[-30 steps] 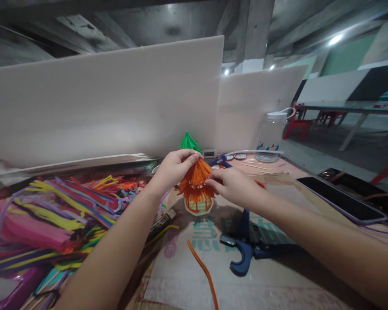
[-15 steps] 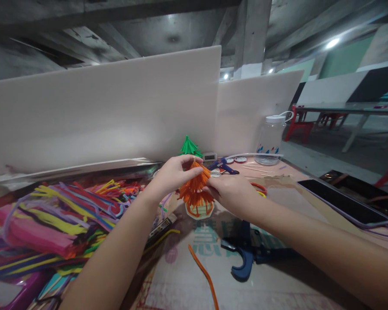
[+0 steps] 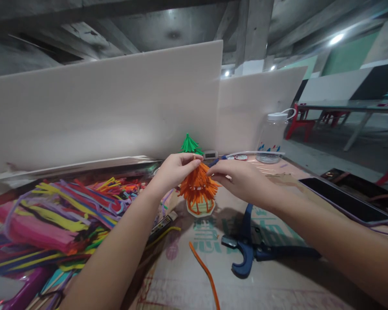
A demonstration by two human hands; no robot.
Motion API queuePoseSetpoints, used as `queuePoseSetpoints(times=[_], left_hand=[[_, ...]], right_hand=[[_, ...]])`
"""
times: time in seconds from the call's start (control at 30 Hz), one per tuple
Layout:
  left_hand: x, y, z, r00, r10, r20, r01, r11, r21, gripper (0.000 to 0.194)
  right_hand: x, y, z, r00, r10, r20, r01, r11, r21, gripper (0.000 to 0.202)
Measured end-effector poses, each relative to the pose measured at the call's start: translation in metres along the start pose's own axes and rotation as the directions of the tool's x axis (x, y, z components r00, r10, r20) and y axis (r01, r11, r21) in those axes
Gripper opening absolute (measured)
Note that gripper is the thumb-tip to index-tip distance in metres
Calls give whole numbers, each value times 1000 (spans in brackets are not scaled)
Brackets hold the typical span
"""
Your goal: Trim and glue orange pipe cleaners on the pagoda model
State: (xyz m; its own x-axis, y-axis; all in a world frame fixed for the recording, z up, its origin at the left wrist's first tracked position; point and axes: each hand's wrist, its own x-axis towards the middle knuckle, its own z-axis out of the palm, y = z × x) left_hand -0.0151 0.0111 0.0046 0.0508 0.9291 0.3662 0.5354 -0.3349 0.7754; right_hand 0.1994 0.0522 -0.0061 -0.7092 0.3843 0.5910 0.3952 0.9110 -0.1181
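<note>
A small tree of orange pipe cleaners [image 3: 198, 189], with layered fringes, stands on a pale octagonal base [image 3: 201, 212]. Fingers and thumb of my left hand [image 3: 176, 170] are closed around its tip, where a thin stick end shows. On its right side, my right hand [image 3: 242, 174] has its fingertips pinched at the upper orange strands. Just behind stands a green pipe-cleaner tree [image 3: 189, 144], partly hidden. One loose orange pipe cleaner [image 3: 205, 271] lies on the board in front of me.
Blue-handled cutters [image 3: 245, 249] lie on the printed board right of the tree. A heap of colourful pipe cleaners [image 3: 74, 211] fills the left. To the right are a clear bottle [image 3: 271, 137] and a phone [image 3: 342, 200]. White panels [image 3: 116, 107] stand behind.
My right hand has shifted slightly up and right along the orange tree, uncovering more of its right fringe. My left hand keeps its hold on the tip.
</note>
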Motion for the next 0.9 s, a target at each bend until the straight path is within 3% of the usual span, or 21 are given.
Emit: queuePoseSetpoints(times=[0.17,0.43,0.57,0.67,0.77,0.9], left_hand=[[0,3,0,1000,-5,2,5,1000,26,41],[0,0,-1,1000,-18,7,18,999,49,40],[-1,-1,-4,1000,-9,30,8,1000,25,42],[0,-1,-6,999,-1,41,2,1000,-19,44],[1,-1,-7,999,34,17,-34,999,-6,44],[4,-4,-11,985,119,-126,-126,991,-50,48]], right_hand=[[-1,11,11,985,-167,-44,167,986,-15,31],[-1,9,16,988,-156,1,156,988,-18,33],[1,4,1,999,-45,-20,47,997,69,25],[3,8,-17,995,91,47,-94,994,62,21],[2,23,-25,976,176,131,-173,984,-37,25],[-14,58,-13,906,287,311,-229,951,-208,27]])
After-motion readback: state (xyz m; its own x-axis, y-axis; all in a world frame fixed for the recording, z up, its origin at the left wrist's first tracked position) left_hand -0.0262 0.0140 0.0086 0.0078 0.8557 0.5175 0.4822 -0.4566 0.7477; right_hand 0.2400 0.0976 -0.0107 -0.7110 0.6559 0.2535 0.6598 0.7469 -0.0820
